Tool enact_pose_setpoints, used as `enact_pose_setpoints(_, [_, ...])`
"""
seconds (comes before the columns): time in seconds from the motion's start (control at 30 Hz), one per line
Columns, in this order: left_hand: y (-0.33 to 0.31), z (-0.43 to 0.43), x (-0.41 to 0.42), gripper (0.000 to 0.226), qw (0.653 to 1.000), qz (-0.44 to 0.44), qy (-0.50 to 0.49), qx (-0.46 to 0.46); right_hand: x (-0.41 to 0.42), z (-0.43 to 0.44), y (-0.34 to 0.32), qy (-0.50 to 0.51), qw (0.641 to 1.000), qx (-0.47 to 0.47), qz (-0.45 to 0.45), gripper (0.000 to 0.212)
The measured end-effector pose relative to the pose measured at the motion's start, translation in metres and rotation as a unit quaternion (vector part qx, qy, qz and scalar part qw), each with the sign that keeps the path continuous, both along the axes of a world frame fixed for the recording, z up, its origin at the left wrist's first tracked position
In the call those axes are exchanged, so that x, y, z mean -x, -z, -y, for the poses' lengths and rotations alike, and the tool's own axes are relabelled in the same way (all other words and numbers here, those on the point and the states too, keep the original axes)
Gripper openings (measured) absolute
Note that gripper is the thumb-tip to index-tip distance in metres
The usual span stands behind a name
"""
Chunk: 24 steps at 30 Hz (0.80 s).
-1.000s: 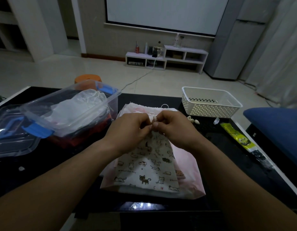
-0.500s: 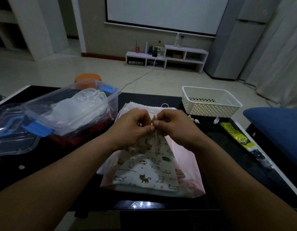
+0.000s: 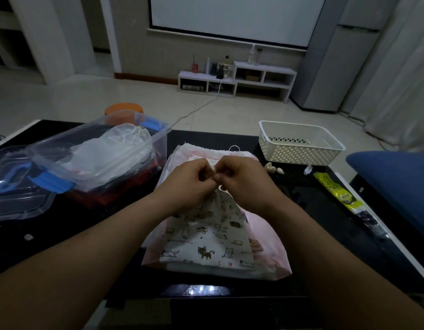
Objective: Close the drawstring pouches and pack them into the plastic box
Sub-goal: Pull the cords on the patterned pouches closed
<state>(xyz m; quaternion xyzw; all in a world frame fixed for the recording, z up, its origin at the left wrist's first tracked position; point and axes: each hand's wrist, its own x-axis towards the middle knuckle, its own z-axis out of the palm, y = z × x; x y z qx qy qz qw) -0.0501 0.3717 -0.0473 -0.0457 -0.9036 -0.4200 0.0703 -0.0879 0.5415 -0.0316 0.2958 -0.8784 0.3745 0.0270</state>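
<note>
The cat-print pouch (image 3: 206, 236) lies in the middle of the dark bench (image 3: 75, 234), on top of a larger pink pouch (image 3: 268, 241) that shows around it on the right and at the far side. Its cloth is cream with small drawn cats, some black, some white, one orange. The bottom edge, toward the person, is flat and wide. Toward the top the cloth becomes narrow and is gathered in folds, just where the two hands meet.

The left hand (image 3: 184, 184) and the right hand (image 3: 244, 182) are close together over the mouth of this pouch, with the thumbs nearly touching. Each grip is narrow, the fingers curled, pinching the gathered neck. A bit of pale cord shows between the hands, but I cannot tell how much cord each one holds.

To the left stands the plastic box (image 3: 96, 129), clear with blue clasps, and inside it is a white mesh pouch (image 3: 115, 144) with its cord drawn. The clear lid (image 3: 13, 206) lies beside the box at the left edge. At the far right of the bench is a white basket (image 3: 299, 153), and a yellow-green packet (image 3: 337, 194) lies near it.
</note>
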Motion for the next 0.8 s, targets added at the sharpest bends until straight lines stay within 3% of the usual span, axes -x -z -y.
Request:
enact_pose_setpoints(0.23, [-0.006,0.002,-0.002,0.015,0.999,0.019,0.011,-0.044,-0.001,0.002,0.004,-0.008,0.998,0.034,-0.044,0.011])
enact_pose_setpoints(0.4, [-0.008,0.018,0.001,0.008,0.988,0.088,0.061,-0.109,0.003,-0.002,0.004,-0.023,0.999,0.038,0.01,0.008])
enact_pose_setpoints(0.6, [-0.007,0.023,0.0,0.024,0.98,0.127,0.086,-0.129,0.003,-0.005,0.002,-0.042,0.996,0.035,0.071,0.007])
enact_pose_setpoints(0.8, [-0.015,0.027,-0.001,0.011,0.963,0.166,0.107,-0.185,0.005,-0.007,0.001,-0.03,0.997,0.041,0.055,0.005])
